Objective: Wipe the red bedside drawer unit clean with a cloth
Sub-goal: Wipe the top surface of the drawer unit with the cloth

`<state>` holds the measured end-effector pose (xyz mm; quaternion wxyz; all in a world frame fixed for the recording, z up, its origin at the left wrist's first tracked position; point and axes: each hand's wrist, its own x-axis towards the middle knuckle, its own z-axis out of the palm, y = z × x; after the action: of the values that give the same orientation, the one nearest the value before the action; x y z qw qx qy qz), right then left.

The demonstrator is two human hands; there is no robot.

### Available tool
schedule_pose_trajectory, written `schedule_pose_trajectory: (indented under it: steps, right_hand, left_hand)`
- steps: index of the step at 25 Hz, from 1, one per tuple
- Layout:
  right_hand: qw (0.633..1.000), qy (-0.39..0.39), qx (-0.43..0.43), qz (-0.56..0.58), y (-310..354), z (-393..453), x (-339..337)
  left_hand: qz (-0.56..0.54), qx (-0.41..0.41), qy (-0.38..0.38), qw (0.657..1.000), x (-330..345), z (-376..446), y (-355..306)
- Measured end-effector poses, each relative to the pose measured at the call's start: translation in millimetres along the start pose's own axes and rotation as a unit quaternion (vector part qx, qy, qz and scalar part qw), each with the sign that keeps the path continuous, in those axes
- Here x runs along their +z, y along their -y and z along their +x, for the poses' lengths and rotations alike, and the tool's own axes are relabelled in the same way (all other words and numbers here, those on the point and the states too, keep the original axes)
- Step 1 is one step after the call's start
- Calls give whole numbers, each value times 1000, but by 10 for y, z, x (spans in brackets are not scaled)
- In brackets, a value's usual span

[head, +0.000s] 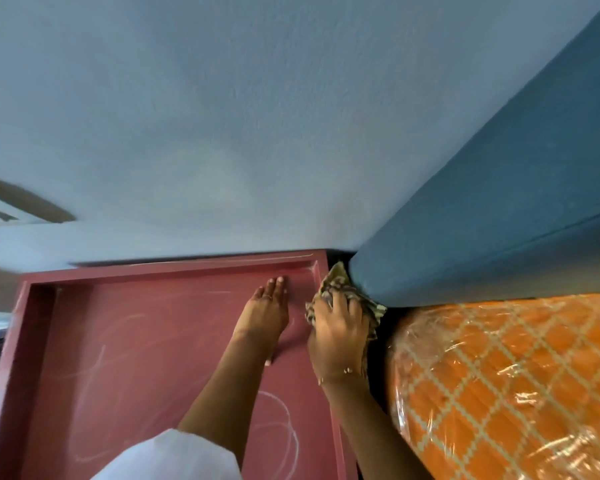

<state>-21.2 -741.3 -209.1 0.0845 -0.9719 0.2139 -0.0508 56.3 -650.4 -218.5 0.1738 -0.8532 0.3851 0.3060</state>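
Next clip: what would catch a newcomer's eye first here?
Bottom right, the orange lattice-patterned mattress in shiny plastic wrap stands out, under a teal padded headboard. Lower left, the red drawer unit shows pale chalk-like scribbles; the left hand rests flat on it, while the right hand presses a patterned cloth at its right rim.

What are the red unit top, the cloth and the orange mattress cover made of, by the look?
Red drawer unit: looks like painted wood or board with a matte finish; raised rim, white chalk-like scribbles on it.
Cloth: soft patterned woven fabric, crumpled under the right hand.
Mattress: orange lattice-print fabric under clear plastic wrap, going by the glossy wrinkles and glare.
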Motion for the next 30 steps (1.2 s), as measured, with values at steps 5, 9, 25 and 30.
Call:
schedule_pose_trajectory:
  steps: [5, 9, 25, 30]
  right_hand:
    - [998, 44, 24, -30, 42, 250, 6]
    - [998, 64, 3, 16, -50, -233, -113]
    - [964, 93, 248, 24, 599, 752, 21]
    - [988, 85, 127, -3, 979, 482, 159]
  left_hand:
    - [2, 1, 0, 1000, -11, 1, -7]
    - [22, 0, 16, 1000, 23, -1, -18]
    - [-33, -5, -312, 949, 428, -293, 696]
    - [-16, -29, -320, 947, 507, -270, 843]
